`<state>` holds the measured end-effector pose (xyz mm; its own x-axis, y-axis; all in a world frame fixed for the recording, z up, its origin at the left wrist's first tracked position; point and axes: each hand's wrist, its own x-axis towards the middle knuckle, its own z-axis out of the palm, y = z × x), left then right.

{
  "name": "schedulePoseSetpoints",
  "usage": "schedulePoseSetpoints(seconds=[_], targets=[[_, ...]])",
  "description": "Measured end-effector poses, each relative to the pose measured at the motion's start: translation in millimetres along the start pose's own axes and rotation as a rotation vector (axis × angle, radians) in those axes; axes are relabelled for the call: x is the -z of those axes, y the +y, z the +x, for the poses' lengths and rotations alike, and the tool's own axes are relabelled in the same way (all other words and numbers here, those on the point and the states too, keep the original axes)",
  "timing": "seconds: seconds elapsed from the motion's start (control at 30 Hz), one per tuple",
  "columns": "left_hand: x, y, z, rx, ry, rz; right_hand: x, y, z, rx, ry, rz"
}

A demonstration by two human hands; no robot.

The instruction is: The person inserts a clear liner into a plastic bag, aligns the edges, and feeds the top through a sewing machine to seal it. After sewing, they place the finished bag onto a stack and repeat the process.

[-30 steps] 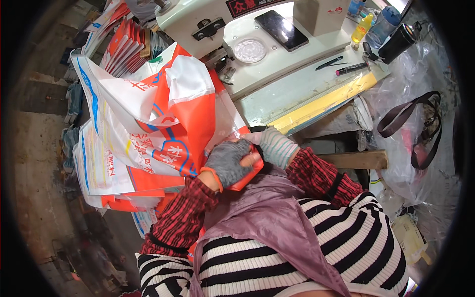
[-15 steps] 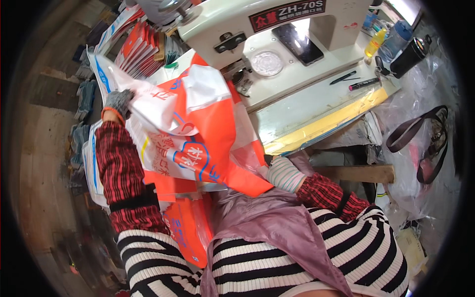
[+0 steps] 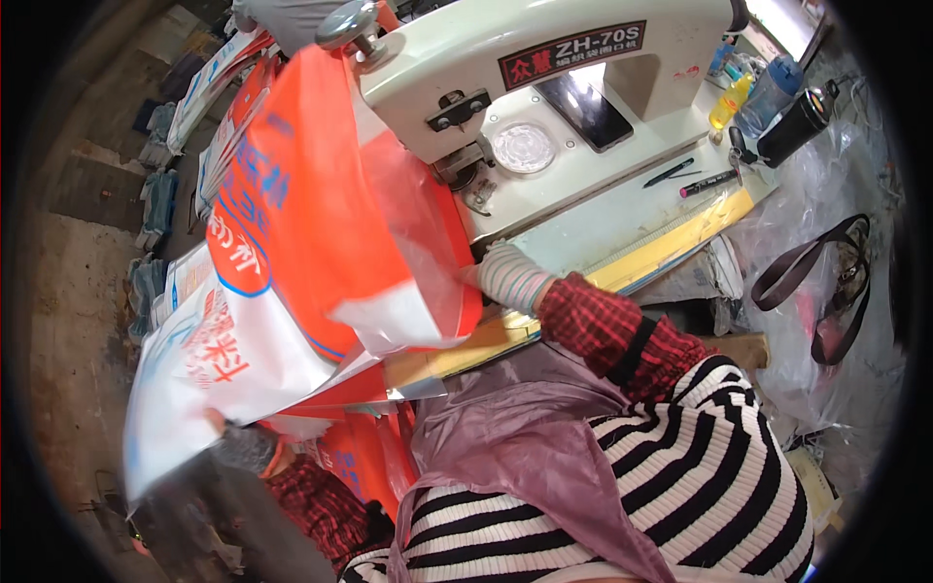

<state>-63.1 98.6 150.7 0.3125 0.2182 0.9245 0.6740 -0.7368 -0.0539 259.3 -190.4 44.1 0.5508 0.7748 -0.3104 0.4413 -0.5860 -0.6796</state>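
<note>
A large orange-red and white printed woven bag (image 3: pixel 306 204) stands up before the sewing machine (image 3: pixel 583 58), its open mouth edge by the needle area. My right hand (image 3: pixel 510 275), in a striped glove with bare fingertips, is closed on the bag's red mouth edge just beneath the machine's head. At the bag's lower white edge is my left hand (image 3: pixel 248 447), in a grey glove and somewhat blurred. Its thumb lies against the bag's surface and the other fingers are partly hidden, seemingly pinching the edge.
More orange-red bags (image 3: pixel 364 466) hang below the table edge. Folded bags (image 3: pixel 228 126) are stacked at the far left. On the machine bed lie a phone (image 3: pixel 588 112), a pen (image 3: pixel 669 173) and a marker (image 3: pixel 708 185). Bottles (image 3: pixel 768 92) and a black tumbler (image 3: pixel 799 126) stand at the right.
The bag has been turned and spread, its red part now upright beside the machine head. My left hand has come down from the upper left; my right hand has moved up and left toward the machine.
</note>
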Motion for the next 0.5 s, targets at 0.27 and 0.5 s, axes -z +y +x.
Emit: schedulePoseSetpoints(seconds=[0.27, 0.5], targets=[[-75.6, 3.4, -83.0, 1.557, -0.145, -0.639, -32.5, -12.5, 16.4, -0.038, 0.043, 0.112], [-78.0, 13.0, -89.5, 1.752, 0.163, -1.284, -8.7, -79.3, -54.6, 0.355, 0.531, 0.438]])
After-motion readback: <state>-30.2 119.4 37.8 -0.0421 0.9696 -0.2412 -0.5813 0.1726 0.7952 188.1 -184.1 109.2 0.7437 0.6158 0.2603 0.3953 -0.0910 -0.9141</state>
